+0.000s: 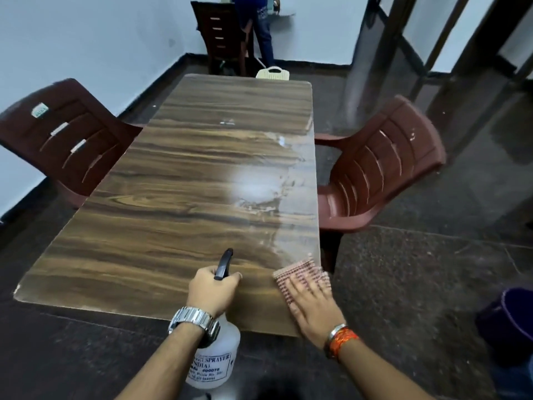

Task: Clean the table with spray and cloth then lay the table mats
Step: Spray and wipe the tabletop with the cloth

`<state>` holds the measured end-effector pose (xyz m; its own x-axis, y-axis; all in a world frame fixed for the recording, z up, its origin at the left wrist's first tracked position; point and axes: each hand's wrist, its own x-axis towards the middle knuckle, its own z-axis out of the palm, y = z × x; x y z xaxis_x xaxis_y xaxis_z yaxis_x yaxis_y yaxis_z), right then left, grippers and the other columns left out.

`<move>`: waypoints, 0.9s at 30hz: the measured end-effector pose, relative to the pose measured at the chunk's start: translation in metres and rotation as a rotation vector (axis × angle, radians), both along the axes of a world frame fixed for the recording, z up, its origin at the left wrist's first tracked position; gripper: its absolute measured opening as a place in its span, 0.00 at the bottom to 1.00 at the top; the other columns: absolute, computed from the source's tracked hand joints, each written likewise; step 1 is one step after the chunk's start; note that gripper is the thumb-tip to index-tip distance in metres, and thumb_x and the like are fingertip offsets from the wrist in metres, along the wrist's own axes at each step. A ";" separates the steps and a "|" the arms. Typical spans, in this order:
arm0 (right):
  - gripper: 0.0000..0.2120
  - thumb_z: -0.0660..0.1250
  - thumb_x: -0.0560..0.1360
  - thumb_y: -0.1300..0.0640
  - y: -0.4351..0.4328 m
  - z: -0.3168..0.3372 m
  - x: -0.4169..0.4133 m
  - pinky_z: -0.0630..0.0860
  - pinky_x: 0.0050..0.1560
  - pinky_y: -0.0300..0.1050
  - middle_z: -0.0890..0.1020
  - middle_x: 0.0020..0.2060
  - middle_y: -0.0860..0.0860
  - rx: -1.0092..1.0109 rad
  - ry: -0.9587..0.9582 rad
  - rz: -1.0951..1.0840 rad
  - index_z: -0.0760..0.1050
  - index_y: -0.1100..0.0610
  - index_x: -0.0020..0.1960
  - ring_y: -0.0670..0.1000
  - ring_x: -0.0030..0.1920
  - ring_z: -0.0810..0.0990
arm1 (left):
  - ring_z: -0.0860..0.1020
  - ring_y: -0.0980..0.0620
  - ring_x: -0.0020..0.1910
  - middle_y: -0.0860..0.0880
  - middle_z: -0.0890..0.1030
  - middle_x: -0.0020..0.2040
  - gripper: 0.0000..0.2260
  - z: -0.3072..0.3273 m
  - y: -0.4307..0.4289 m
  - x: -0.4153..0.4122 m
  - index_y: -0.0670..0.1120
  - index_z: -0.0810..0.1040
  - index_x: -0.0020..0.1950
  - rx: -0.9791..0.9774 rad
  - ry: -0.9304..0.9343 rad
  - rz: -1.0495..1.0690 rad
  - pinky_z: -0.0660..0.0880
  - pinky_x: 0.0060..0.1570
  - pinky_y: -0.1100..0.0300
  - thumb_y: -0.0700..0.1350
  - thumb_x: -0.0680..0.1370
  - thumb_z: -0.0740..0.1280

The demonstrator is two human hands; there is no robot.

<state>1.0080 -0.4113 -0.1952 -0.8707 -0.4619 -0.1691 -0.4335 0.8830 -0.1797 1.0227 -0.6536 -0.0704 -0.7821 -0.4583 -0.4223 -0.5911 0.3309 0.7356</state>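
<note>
Grip check: left hand [212, 290] is wrapped round the neck of the spray bottle [215, 356], fingers curled at the black trigger head [224, 264], nozzle aimed out over the table [161, 215]. The bottle body hangs off the near edge, below the wrist. Then right hand [313, 306]: flat, fingers straight & close together, pressing the checked cloth [300, 271] onto the near-right corner of the tabletop, w/ cloth poking out past the fingertips twd the far side. Further out, a wet sheen [259, 186] w/ white smears covers the right strip of the top, mid to far; the left half looks dry, plain wood grain. So I'd call it early cleaning: spray's down on the right side, wiping looks barely begun, left side prob. not yet sprayed. No table mats in view anywhere, so laying them is all to come. Brown chair [66, 134] at left, reddish chair [380, 166] at right, both close to the table edges; purple bucket [510, 321] on the floor, near right.
</note>
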 end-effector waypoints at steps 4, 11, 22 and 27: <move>0.25 0.52 0.79 0.43 0.017 0.005 -0.011 0.50 0.71 0.53 0.67 0.72 0.44 0.025 0.020 0.324 0.61 0.47 0.74 0.53 0.72 0.65 | 0.77 0.45 0.31 0.43 0.82 0.31 0.13 0.002 0.052 -0.006 0.35 0.83 0.41 0.009 -0.004 0.093 0.69 0.32 0.58 0.47 0.73 0.74; 0.24 0.43 0.82 0.43 0.033 -0.005 -0.049 0.45 0.72 0.54 0.59 0.75 0.42 0.020 -0.035 0.766 0.52 0.45 0.77 0.52 0.76 0.53 | 0.75 0.47 0.30 0.39 0.82 0.33 0.14 0.005 0.083 -0.015 0.36 0.79 0.36 -0.007 -0.030 0.191 0.67 0.32 0.58 0.47 0.72 0.74; 0.30 0.39 0.78 0.39 0.042 -0.003 -0.236 0.38 0.73 0.50 0.52 0.76 0.42 0.062 0.003 0.385 0.50 0.46 0.77 0.52 0.77 0.49 | 0.82 0.40 0.38 0.46 0.82 0.30 0.12 -0.004 0.091 -0.087 0.45 0.78 0.33 -0.010 -0.024 0.376 0.78 0.42 0.53 0.50 0.72 0.75; 0.29 0.50 0.78 0.43 0.015 0.001 -0.189 0.46 0.73 0.58 0.61 0.75 0.49 -0.011 0.006 0.670 0.57 0.51 0.77 0.59 0.75 0.56 | 0.83 0.40 0.37 0.47 0.81 0.29 0.11 -0.003 0.090 -0.101 0.45 0.81 0.37 -0.007 -0.041 0.477 0.76 0.38 0.56 0.50 0.72 0.75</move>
<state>0.8188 -0.3965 -0.1944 -0.3956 -0.9049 -0.1572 -0.8888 0.4203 -0.1828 0.9221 -0.5634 -0.0732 -0.4663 -0.7650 -0.4443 -0.7070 0.0204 0.7069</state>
